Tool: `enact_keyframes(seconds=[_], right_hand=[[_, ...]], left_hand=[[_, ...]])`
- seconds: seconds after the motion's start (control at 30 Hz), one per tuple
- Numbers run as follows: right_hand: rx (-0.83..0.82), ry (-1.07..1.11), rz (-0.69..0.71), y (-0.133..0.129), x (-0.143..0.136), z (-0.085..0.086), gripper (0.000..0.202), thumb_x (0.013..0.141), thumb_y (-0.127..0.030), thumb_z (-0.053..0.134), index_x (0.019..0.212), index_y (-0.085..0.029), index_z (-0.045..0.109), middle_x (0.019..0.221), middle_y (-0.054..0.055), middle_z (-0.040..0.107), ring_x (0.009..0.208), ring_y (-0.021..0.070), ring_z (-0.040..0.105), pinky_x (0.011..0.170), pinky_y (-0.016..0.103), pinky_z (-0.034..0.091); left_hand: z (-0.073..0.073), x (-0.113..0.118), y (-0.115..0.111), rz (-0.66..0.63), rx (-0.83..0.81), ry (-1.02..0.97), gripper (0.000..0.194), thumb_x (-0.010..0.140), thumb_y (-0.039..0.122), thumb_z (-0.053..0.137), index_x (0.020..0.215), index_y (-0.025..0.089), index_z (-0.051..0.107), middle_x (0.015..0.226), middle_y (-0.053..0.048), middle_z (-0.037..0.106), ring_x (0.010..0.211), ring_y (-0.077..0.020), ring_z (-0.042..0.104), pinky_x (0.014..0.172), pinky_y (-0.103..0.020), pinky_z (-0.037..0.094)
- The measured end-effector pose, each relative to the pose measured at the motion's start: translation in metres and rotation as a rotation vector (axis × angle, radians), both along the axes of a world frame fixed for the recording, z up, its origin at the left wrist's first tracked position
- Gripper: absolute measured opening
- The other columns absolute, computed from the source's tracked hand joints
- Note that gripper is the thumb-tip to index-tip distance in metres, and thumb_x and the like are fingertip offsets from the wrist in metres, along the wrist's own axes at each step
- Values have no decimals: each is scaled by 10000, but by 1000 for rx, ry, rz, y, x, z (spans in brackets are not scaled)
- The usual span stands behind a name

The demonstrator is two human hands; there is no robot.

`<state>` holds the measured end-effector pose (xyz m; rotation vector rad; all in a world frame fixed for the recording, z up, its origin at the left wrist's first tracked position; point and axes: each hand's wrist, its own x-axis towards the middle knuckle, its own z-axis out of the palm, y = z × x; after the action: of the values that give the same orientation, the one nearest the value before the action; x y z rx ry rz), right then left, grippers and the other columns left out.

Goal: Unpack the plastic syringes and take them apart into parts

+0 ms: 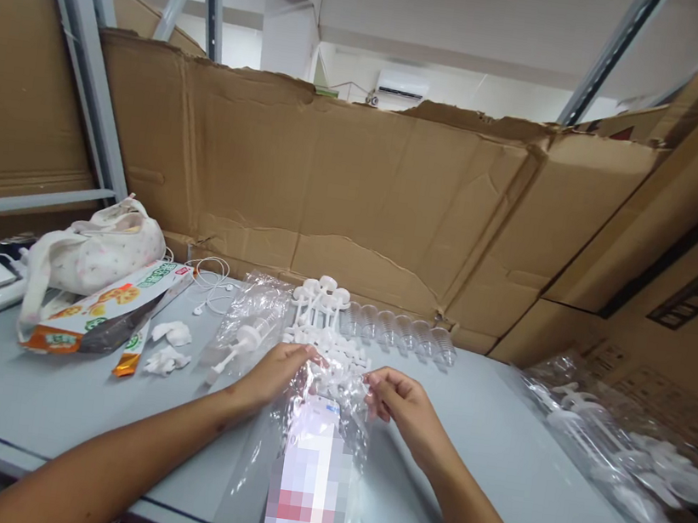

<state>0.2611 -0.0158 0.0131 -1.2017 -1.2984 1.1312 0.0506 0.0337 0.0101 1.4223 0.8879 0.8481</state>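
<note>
A clear plastic bag [357,438] spreads between my two hands at the middle of the table. My left hand [283,370] pinches its left upper edge. On the other side, my right hand [402,401] has its fingers closed on the bag's right edge. Beneath or behind the film lies a phone [316,420], its lower screen blurred out. Just beyond the hands is a pile of small white plastic pieces [343,348]. White rods with round ends [322,297] stand behind it, beside a row of clear ribbed plastic cylinders [404,333].
To the left are a bagged white syringe-like part [253,335], crumpled tissues [167,358], a snack box [104,311], a white cloth bag [100,246] and earphones [210,284]. Bagged white plastic parts [620,447] lie at the right. Cardboard walls [360,177] enclose the table's back.
</note>
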Motion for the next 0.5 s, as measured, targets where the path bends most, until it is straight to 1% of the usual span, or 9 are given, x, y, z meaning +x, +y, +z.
enact_keyframes(seconds=[0.07, 0.13, 0.23, 0.3, 0.37, 0.43, 0.5], right_hand=[[17, -28, -44, 2, 0, 1, 343, 696, -513, 661, 695, -171, 635, 541, -10, 573, 434, 119, 500, 445, 256, 291], [39, -39, -70, 4, 2, 1, 363, 673, -527, 674, 706, -166, 648, 538, -7, 577, 415, 123, 507, 432, 258, 285], [63, -4, -74, 4, 5, -1, 359, 691, -518, 669, 756, -165, 654, 542, -5, 585, 423, 126, 525, 432, 257, 299], [38, 60, -37, 2, 3, -2, 368, 727, -520, 637, 845, -172, 646, 600, 10, 621, 481, 142, 571, 454, 257, 334], [-18, 99, 43, -1, -1, -2, 380, 740, -524, 621, 891, -175, 629, 655, 26, 649, 512, 145, 581, 471, 257, 358], [-52, 66, 124, -3, -7, -3, 351, 730, -506, 639, 815, -166, 617, 610, 16, 636, 468, 118, 529, 470, 250, 350], [-44, 15, 152, -5, -10, -2, 324, 720, -480, 659, 696, -165, 585, 513, -14, 583, 419, 92, 457, 466, 244, 329]], left_hand=[[0, -1, 2, 24, 56, 4, 436, 852, 510, 430, 921, 130, 633, 535, -14, 580, 423, -120, 489, 398, -218, 316], [2, -2, 2, 17, 103, 22, 455, 855, 519, 424, 983, 133, 628, 551, -14, 592, 434, -123, 504, 406, -220, 329], [4, -5, 5, 9, 115, 27, 504, 844, 556, 415, 1052, 134, 595, 562, -10, 596, 430, -130, 532, 396, -215, 337], [4, -8, 9, 28, 126, 2, 536, 839, 578, 399, 1072, 128, 571, 562, -10, 595, 420, -128, 536, 386, -209, 340], [4, -11, 13, 54, 141, -20, 550, 843, 586, 380, 1073, 119, 558, 563, -10, 594, 409, -120, 530, 385, -206, 346], [4, -12, 15, 59, 148, -21, 561, 849, 589, 365, 1084, 114, 548, 567, -11, 592, 406, -115, 529, 387, -204, 345], [6, -12, 13, 51, 148, -16, 580, 849, 597, 358, 1137, 121, 518, 572, -8, 590, 411, -119, 533, 385, -204, 334]])
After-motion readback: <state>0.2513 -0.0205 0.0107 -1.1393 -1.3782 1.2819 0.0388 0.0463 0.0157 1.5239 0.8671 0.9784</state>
